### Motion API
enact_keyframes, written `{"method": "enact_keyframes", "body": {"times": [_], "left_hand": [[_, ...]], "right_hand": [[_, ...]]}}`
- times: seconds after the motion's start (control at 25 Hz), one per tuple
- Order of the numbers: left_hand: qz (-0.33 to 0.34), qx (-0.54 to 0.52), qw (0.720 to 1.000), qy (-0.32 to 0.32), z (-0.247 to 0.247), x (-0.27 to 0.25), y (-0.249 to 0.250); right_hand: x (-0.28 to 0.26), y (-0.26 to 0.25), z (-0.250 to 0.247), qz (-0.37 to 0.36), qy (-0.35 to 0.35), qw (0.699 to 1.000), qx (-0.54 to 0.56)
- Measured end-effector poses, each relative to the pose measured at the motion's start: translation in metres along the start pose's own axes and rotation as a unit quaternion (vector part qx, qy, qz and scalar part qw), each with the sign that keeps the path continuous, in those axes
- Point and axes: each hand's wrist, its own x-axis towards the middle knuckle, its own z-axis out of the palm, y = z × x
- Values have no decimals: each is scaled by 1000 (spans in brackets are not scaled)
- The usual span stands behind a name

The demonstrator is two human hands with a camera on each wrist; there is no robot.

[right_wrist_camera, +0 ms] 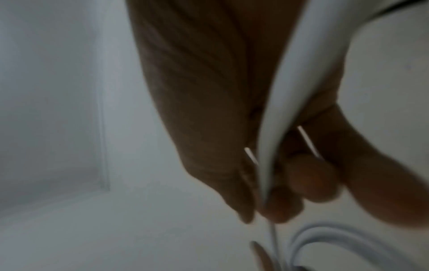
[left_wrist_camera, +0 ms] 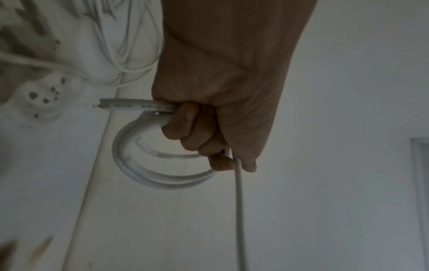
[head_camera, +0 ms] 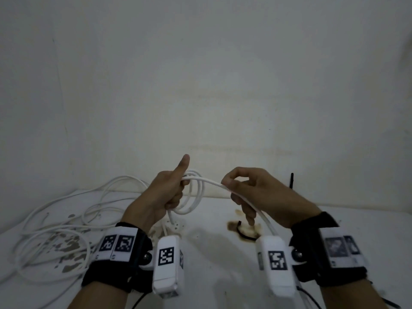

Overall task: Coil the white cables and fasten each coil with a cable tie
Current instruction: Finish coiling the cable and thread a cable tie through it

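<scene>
So the left hand [head_camera: 165, 192] has its fingers curled around a small coil of round white plastic-jacketed cable [head_camera: 192, 195], thumb sticking straight up, all of it held above the stained white table [head_camera: 211, 253]. The right hand [head_camera: 252, 195] pinches the free run of that same cable just beside the coil, the rest sliding down past the palm. More loose white cables [head_camera: 66, 221] sprawl on the table to the left. A black cable tie [head_camera: 245, 235] lies curled on the brown stain below the right hand.

Cable looks light but springy, probably slick too, so I'd clamp where the loops cross or they'll pop open.
</scene>
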Motion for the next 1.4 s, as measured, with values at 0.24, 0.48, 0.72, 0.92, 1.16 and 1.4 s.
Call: {"method": "enact_keyframes", "body": {"times": [0.24, 0.48, 0.72, 0.92, 1.16, 1.4], "left_hand": [[-1, -11, 998, -54, -4, -2, 1], [-34, -126, 979, -155, -18, -1, -1], [-8, -132, 976, -170, -10, -4, 3], [-29, -316, 940, -127, -22, 10, -5], [-41, -500, 865, -16, -51, 25, -11], [-14, -516, 856, 16, -43, 26, -10]], "right_hand": [[3, -3, 7, -45, 93, 995, -15], [27, 30, 40, -49, 291, 936, -192], [27, 25, 45, -59, 390, 904, -164], [20, 15, 28, 14, 154, 988, -19], [-8, 1, -3, 57, -43, 995, 68], [18, 18, 20, 31, 98, 958, -267]]}}
